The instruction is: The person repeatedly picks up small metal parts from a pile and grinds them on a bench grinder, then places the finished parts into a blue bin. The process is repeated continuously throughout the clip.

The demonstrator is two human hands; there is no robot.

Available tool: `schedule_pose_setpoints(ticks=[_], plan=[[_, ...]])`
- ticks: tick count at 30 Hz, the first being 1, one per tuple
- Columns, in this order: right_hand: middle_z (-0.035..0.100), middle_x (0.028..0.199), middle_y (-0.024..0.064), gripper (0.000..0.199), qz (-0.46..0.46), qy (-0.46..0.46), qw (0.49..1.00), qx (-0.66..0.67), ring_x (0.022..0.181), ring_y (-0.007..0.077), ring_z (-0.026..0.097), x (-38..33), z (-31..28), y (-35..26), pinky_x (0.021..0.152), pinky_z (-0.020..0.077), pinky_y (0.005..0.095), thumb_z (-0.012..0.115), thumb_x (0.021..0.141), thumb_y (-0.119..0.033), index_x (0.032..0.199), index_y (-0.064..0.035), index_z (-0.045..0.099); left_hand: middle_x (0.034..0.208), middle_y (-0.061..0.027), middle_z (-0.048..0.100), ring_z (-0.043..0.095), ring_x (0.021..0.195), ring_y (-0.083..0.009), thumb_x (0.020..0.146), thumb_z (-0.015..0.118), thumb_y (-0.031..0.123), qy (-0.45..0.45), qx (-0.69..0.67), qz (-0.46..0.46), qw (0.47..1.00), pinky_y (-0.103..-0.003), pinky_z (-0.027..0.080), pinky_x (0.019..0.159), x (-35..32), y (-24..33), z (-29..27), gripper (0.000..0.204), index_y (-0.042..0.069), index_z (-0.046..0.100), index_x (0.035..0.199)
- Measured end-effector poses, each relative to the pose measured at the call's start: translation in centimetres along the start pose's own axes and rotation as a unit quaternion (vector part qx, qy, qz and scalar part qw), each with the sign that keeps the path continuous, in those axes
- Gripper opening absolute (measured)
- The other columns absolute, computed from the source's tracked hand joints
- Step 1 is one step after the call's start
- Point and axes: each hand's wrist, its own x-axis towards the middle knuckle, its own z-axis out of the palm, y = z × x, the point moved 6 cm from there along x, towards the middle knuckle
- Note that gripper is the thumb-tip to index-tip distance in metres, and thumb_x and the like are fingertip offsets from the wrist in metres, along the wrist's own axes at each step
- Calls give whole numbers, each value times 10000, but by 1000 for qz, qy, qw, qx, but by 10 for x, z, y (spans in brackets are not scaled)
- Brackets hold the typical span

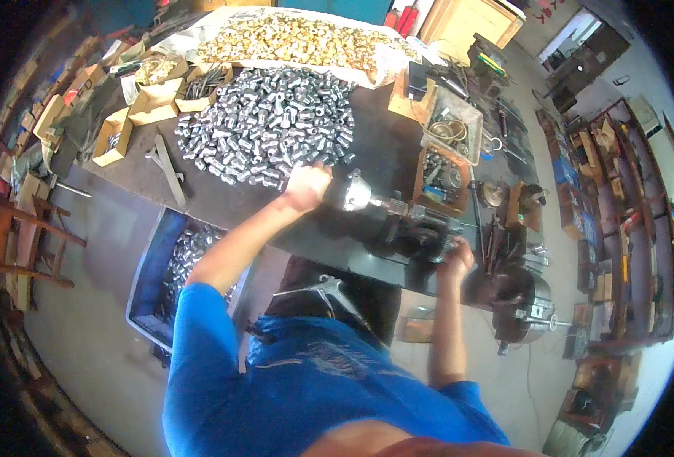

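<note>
A big pile of shiny metal fittings [268, 122] covers the middle of the dark workbench [386, 122]. At the pile's near right edge is my left hand [309, 187], its fingers closed; what they hold, if anything, is hidden. Just right of it stands a small bench machine [413, 227] with a bright metal cone-shaped head [357, 193] pointing toward the pile. My right hand [458, 257] is curled round the rim of a dark handwheel [437, 245] at the machine's right end, with some blur there.
Brass-coloured fittings [299, 42] lie on a white sheet behind the pile. Cardboard boxes [156, 101] stand at the left, beside a flat metal bar [169, 169]. A blue crate [145, 282] of fittings sits below the bench. An air gun [329, 289] hangs near my waist. Shelves [626, 228] line the right.
</note>
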Motion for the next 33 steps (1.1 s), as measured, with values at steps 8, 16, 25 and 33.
schedule_pose_setpoints(ticks=[8, 16, 25, 33], plan=[[447, 631, -30, 160, -9, 12, 1000, 16, 480, 55, 339, 1, -4, 4, 414, 236, 198, 467, 830, -143, 808, -22, 570, 786, -113, 617, 599, 614, -215, 742, 626, 45, 1, -482, -118, 868, -325, 473, 520, -43, -4, -33, 158, 15, 578, 889], [466, 649, -10, 164, -53, 10, 999, -2, 491, 63, 355, 1, -8, 0, 414, 243, 192, 498, 837, -168, 778, -38, 579, 744, -91, 634, 545, 545, -90, 826, 598, 30, 28, -703, -118, 700, -219, 465, 518, -44, 12, -89, 152, -58, 614, 949], [420, 611, -28, 152, -12, 7, 1000, 13, 488, 59, 346, -26, -18, -16, 404, 243, 198, 519, 841, -172, 797, -27, 533, 804, -79, 631, 604, 696, -117, 802, 605, -30, -10, -711, -35, 703, -237, 494, 655, -31, 18, -88, 161, -54, 609, 960], [342, 581, -39, 178, -98, -125, 987, 0, 465, 49, 263, -40, 38, -101, 401, 189, 200, 464, 834, -217, 793, -47, 499, 731, -62, 610, 580, 632, -94, 835, 581, 11, 31, -720, -61, 690, -229, 498, 580, -38, 18, -79, 113, -59, 600, 922]])
